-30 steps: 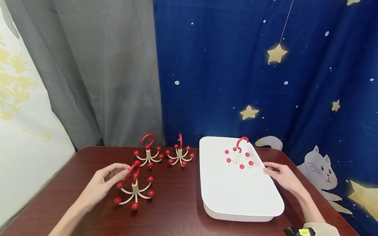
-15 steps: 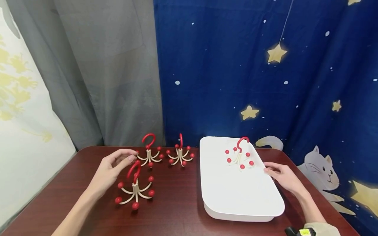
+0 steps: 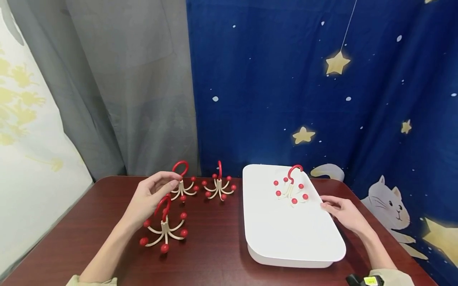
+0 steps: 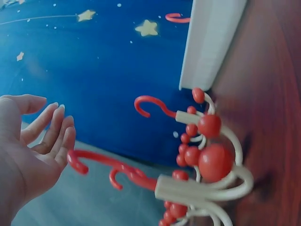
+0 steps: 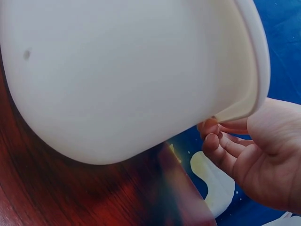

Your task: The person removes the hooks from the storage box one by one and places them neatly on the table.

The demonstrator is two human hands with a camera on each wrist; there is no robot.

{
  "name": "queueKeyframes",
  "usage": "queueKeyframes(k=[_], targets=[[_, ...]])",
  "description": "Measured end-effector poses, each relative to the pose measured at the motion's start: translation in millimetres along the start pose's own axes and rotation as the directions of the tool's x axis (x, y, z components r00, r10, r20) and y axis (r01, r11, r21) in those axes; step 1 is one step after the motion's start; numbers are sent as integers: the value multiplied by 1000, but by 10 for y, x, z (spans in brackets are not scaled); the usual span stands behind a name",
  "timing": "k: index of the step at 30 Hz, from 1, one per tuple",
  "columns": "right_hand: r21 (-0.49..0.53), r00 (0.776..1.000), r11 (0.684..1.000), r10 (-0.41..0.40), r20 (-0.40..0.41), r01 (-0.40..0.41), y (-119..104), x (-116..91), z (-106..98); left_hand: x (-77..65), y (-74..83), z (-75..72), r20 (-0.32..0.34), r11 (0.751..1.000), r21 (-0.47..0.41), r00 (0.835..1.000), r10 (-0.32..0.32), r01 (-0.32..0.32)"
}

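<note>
Hanger at rear left [image 3: 181,186], upright on the dark red worktop [image 3: 211,238], red hook up. Left hand [image 3: 152,194] just beside it: fingers loosely bent, thumb apart, holding nothing. Front hanger [image 3: 164,228] below that hand. Third hanger [image 3: 219,187] rightward. Right hand [image 3: 344,214] pinches the rim of a white tray [image 3: 286,238]; fourth hanger [image 3: 291,185] within.

The place is a curtained-off corner set around a table; whether it lies in a home, a studio or elsewhere cannot be told. The table [image 3: 214,254], dark reddish with a wood-grain look, stands just before hanging cloth: a plain grey curtain [image 3: 143,99] and a deep blue curtain [image 3: 257,99] bearing yellow stars [image 3: 337,63] and a cartoon cat [image 3: 384,202], a nursery-like pattern. White fabric [image 3: 25,190] with yellow plant-like shapes closes the left side.
</note>
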State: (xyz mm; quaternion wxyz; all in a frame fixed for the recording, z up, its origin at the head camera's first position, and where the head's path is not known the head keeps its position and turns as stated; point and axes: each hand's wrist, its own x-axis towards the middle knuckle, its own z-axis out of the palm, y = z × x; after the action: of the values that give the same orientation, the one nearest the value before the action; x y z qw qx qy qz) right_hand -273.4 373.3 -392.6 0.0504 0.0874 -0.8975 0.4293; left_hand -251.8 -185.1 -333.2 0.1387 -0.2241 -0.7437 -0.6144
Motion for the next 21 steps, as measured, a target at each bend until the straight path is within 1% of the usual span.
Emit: queueKeyframes(k=[6, 12, 16, 21], targets=[[-2, 1000, 1000, -4, -2, 4, -7, 0, -4, 86, 22, 165, 25, 1000, -13, 1000, 12, -12], [3, 1000, 1000, 1, -1, -1, -11, -2, -9, 152, 14, 343, 40, 1000, -28, 999, 7, -6], [10, 1000, 1000, 2, 1, -2, -10, -6, -10, 205, 2, 478, 43, 998, -60, 999, 2, 1], [18, 1000, 1000, -5, 2, 5, -6, -11, -9, 248, -43, 670, 48, 994, -108, 999, 19, -14]])
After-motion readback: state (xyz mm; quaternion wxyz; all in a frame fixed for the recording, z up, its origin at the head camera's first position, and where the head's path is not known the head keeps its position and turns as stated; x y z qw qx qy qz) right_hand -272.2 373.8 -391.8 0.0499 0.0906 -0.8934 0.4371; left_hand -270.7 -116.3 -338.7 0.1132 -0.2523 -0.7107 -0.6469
